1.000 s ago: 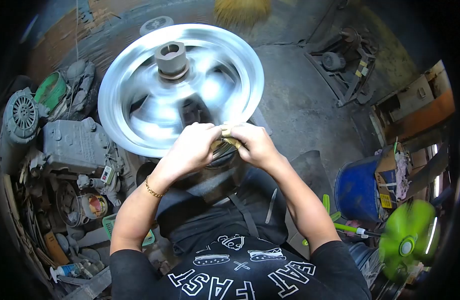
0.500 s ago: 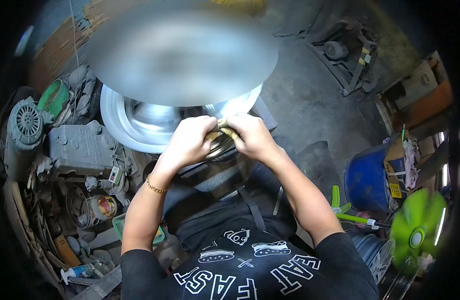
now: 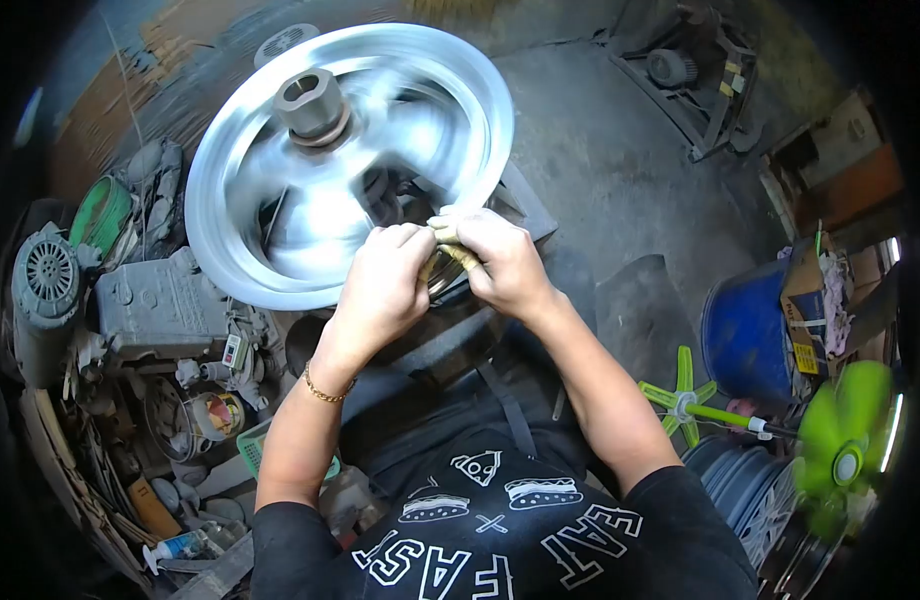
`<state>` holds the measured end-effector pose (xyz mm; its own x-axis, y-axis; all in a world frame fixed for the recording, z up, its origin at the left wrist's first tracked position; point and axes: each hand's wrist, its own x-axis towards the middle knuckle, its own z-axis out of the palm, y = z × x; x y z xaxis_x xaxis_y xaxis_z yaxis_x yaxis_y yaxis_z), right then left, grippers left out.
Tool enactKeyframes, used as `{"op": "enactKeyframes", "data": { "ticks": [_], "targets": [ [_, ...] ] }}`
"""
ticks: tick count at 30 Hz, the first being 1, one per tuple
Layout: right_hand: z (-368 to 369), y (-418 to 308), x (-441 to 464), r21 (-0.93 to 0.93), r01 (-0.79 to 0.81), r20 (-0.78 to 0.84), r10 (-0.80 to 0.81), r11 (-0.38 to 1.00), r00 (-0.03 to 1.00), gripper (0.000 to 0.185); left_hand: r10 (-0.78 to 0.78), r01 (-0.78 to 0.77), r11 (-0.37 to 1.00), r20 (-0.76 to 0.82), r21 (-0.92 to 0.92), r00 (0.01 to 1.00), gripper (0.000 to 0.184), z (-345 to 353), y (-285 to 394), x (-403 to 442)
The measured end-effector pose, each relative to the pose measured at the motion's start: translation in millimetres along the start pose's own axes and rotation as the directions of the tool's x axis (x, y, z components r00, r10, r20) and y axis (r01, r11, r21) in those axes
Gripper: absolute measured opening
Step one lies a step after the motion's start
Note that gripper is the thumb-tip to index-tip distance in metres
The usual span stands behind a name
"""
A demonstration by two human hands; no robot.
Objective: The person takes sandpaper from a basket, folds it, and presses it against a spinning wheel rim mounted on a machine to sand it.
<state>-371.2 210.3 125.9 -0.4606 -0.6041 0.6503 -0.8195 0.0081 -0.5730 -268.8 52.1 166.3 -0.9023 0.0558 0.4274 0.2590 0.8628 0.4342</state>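
We hold our L hand (image 3: pixel 385 275) & R hand (image 3: pixel 498 262) at the wheel's (image 3: pixel 280 285) near-right edge, all fingers curled tight on a yellow cloth (image 3: pixel 462 256), prob.; can't tell if it touches. Wheel lies fwd-left of fingers, blurred, axis up thru nut (image 3: pixel 310 103), which blocks reaching across; L's nearer. Motor (image 3: pixel 48 275) left of wheel; drum (image 3: pixel 745 335), fan (image 3: pixel 845 465) well right.
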Motion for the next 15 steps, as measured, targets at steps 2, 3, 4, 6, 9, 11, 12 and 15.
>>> {"op": "enactKeyframes", "data": {
  "ticks": [2,3,4,6,9,11,12,15],
  "targets": [
    [-1.6,2.3,-2.0,0.030,-0.039,-0.007,0.039,0.999,0.999,0.026,0.013,-0.013,1.000,0.001,0.013,1.000,0.017,3.7,2.3,2.3],
    [-1.9,3.5,-1.2,0.025,-0.009,-0.033,0.010,1.000,0.999,0.028,0.048,-0.048,0.998,-0.012,0.031,0.999,0.016,5.6,2.2,3.7],
    [-3.1,5.6,-1.3,0.026,-0.012,-0.035,0.013,1.000,0.999,0.028,0.083,-0.082,0.995,-0.025,0.049,0.996,0.016,7.6,2.6,5.1],
    [-5.4,9.9,-3.5,0.037,-0.031,-0.031,0.033,0.999,0.999,0.028,0.101,-0.099,0.993,-0.026,0.057,0.995,0.017,11.6,3.5,6.1],
    [-7.1,12.2,-6.0,0.049,-0.042,-0.043,0.044,0.998,0.998,0.029,0.144,-0.145,0.977,0.019,0.157,0.989,0.025,17.5,3.1,7.9],
    [-7.9,15.4,-7.2,0.069,-0.044,-0.065,0.048,0.997,0.997,0.030,0.186,-0.184,0.966,0.007,0.180,0.983,0.022,21.9,3.2,11.7],
    [-8.7,16.9,-8.3,0.082,-0.043,-0.085,0.050,0.996,0.995,0.032,0.189,-0.187,0.962,0.012,0.200,0.982,0.021,22.7,4.8,12.9],
    [-10.4,22.4,-12.0,0.111,-0.043,-0.096,0.054,0.993,0.994,0.037,0.222,-0.217,0.940,0.010,0.262,0.975,0.019,28.2,7.2,16.9]
  ]
}}
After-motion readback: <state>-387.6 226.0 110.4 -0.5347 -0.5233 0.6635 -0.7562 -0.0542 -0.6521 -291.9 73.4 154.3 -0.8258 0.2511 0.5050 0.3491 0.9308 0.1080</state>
